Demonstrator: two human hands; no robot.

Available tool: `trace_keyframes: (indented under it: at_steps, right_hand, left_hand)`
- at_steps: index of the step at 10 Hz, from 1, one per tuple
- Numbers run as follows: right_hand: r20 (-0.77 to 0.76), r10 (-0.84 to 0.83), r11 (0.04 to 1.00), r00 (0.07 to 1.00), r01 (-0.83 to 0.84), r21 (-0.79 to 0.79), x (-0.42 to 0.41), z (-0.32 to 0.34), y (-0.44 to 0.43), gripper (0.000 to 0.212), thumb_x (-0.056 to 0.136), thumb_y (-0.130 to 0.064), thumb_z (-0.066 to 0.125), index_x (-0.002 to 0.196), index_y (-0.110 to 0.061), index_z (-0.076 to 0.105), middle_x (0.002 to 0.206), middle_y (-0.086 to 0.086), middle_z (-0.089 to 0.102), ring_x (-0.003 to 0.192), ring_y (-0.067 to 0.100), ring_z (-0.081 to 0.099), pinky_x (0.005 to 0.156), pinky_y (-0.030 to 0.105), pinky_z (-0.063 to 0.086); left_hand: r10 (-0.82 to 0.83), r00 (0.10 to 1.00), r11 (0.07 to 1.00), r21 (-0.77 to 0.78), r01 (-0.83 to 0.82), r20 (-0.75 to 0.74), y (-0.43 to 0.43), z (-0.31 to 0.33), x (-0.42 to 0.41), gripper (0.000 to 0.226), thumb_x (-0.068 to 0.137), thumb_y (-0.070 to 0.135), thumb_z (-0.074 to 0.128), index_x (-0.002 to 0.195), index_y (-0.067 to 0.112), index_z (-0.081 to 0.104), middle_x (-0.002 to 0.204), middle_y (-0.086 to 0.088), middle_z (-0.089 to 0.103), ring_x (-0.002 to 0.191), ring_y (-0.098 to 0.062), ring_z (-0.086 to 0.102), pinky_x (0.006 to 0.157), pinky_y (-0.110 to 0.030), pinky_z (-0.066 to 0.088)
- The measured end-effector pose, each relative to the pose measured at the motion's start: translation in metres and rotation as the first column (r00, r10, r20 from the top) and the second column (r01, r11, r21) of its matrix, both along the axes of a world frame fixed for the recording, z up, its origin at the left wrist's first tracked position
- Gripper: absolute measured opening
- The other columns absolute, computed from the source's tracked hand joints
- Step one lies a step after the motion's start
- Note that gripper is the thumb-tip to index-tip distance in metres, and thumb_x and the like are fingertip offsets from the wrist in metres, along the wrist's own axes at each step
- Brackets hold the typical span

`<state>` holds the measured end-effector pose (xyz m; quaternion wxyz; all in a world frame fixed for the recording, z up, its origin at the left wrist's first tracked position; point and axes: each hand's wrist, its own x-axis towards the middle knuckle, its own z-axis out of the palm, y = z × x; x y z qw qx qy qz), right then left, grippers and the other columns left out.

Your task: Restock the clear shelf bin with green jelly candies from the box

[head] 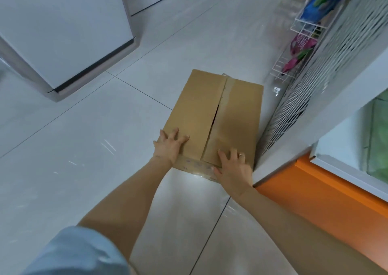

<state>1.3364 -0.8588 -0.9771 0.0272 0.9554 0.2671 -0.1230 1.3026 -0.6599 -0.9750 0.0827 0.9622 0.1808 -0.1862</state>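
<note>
A brown cardboard box (212, 115) lies on the pale tiled floor, its two top flaps folded down with a dark slit along the middle seam. My left hand (170, 146) rests on the near left corner of the lid with fingers spread. My right hand (233, 167) rests on the near right flap, fingers spread, a ring on one finger. At the far right edge, behind a clear bin wall (344, 148), a green mass of jelly candies (378, 144) shows, blurred. The box's contents are hidden.
A white perforated shelf panel (327, 81) stands right against the box. White wire baskets (302, 29) with colourful bags hang farther back. An orange shelf base (327, 201) runs along the right. A white cabinet (63, 35) stands at the back left.
</note>
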Motion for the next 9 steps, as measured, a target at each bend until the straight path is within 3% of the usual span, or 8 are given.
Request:
trace_keyframes:
  at_steps: [2, 4, 6, 7, 8, 9]
  right_hand:
    - [-0.048, -0.117, 0.989, 0.992, 0.121, 0.08, 0.024, 0.001, 0.003, 0.057, 0.095, -0.05, 0.039, 0.144, -0.023, 0.026, 0.142, 0.009, 0.027, 0.128, 0.032, 0.031, 0.086, 0.034, 0.044]
    - [-0.089, -0.178, 0.974, 0.98, 0.188, 0.127, 0.036, -0.001, 0.003, 0.057, 0.093, -0.051, 0.045, 0.142, -0.026, 0.031, 0.139, 0.006, 0.029, 0.131, 0.033, 0.027, 0.085, 0.036, 0.045]
    - [-0.135, -0.195, 0.974, 0.971, 0.208, 0.085, 0.038, 0.007, 0.007, 0.058, 0.093, -0.048, 0.047, 0.144, -0.027, 0.027, 0.142, 0.008, 0.024, 0.134, 0.035, 0.021, 0.088, 0.038, 0.045]
    - [-0.201, -0.165, 0.98, 0.966, 0.184, 0.077, 0.038, 0.016, 0.003, 0.061, 0.094, -0.039, 0.048, 0.147, -0.027, 0.02, 0.148, 0.01, 0.016, 0.137, 0.036, 0.017, 0.094, 0.04, 0.044]
    - [-0.253, -0.142, 0.961, 0.957, 0.195, 0.197, 0.028, 0.029, -0.005, 0.066, 0.093, -0.029, 0.052, 0.148, -0.024, 0.017, 0.153, 0.009, 0.008, 0.139, 0.036, 0.015, 0.104, 0.042, 0.037]
    - [-0.239, -0.05, 0.903, 0.97, 0.146, 0.404, 0.01, 0.054, -0.013, 0.065, 0.09, -0.023, 0.056, 0.146, -0.021, 0.024, 0.152, 0.006, 0.015, 0.137, 0.03, 0.02, 0.108, 0.036, 0.03]
  left_hand:
    - [-0.061, 0.998, 0.997, -0.042, 0.061, 0.019, 0.006, 0.001, 0.037, 0.063, 0.095, 0.004, 0.031, 0.145, 0.04, 0.021, 0.157, 0.0, 0.002, 0.141, -0.041, -0.004, 0.11, -0.06, 0.014]
    - [-0.104, 0.991, 0.993, -0.045, 0.108, 0.085, 0.013, -0.007, 0.045, 0.067, 0.093, 0.002, 0.039, 0.145, 0.039, 0.022, 0.153, -0.004, 0.01, 0.14, -0.039, 0.001, 0.111, -0.058, 0.017]
    - [-0.111, 0.991, 0.992, -0.046, 0.114, 0.075, -0.001, -0.005, 0.034, 0.066, 0.092, 0.026, 0.053, 0.147, 0.032, 0.017, 0.152, -0.007, 0.009, 0.14, -0.033, 0.006, 0.112, -0.053, 0.011]
    - [-0.082, 0.993, 0.989, -0.113, 0.091, 0.083, -0.014, 0.007, 0.027, 0.066, 0.091, 0.028, 0.054, 0.147, 0.028, 0.018, 0.152, -0.006, 0.011, 0.14, -0.027, 0.012, 0.113, -0.047, 0.016]
    - [-0.066, 0.989, 0.984, -0.153, 0.086, 0.13, -0.024, 0.024, 0.01, 0.067, 0.09, 0.026, 0.056, 0.146, 0.022, 0.02, 0.152, -0.005, 0.016, 0.139, -0.025, 0.017, 0.114, -0.04, 0.02]
    - [-0.048, 0.984, 0.979, -0.188, 0.08, 0.172, -0.031, 0.061, -0.011, 0.063, 0.09, 0.026, 0.058, 0.144, 0.018, 0.025, 0.148, -0.006, 0.021, 0.135, -0.027, 0.022, 0.109, -0.037, 0.028]
